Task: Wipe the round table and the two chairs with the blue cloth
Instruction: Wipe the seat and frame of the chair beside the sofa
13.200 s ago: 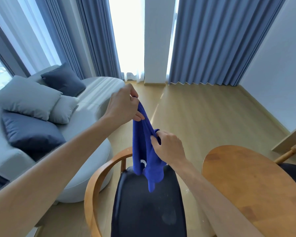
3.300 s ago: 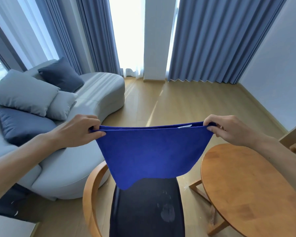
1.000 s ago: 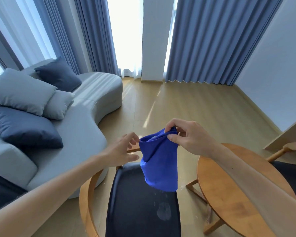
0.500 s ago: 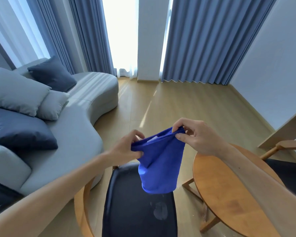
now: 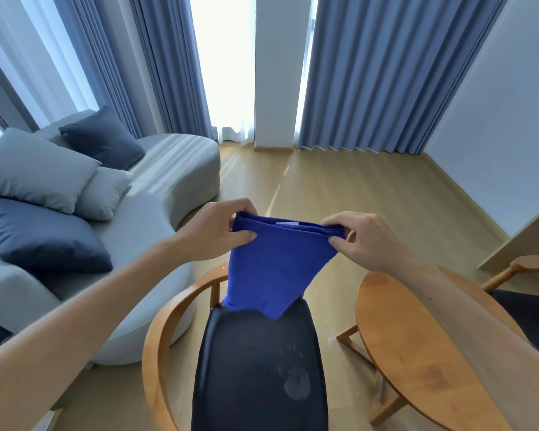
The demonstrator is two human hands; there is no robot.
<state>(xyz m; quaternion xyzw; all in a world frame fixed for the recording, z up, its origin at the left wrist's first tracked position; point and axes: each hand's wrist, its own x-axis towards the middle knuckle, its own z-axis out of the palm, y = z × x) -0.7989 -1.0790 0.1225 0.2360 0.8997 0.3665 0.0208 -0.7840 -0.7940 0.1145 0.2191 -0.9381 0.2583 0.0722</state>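
Note:
The blue cloth [image 5: 277, 269] hangs folded in the air over the near chair [image 5: 259, 368], which has a dark seat with a pale smudge and a curved wooden arm. My left hand [image 5: 212, 231] pinches the cloth's top left corner. My right hand [image 5: 361, 237] pinches the top right corner. The folded top edge is stretched between them. The round wooden table [image 5: 417, 353] stands to the right, partly behind my right forearm. The second chair [image 5: 529, 306] shows at the far right edge.
A grey curved sofa [image 5: 156, 219] with grey and navy cushions [image 5: 44, 237] fills the left side. Blue curtains [image 5: 371, 73] hang along the back windows. Bare wooden floor [image 5: 339, 188] lies beyond the chair. A light wooden counter edge [image 5: 523, 237] sits at right.
My left hand has taken hold of the cloth's top edge again. My hands have drawn apart, pulling the folded cloth taut and wider.

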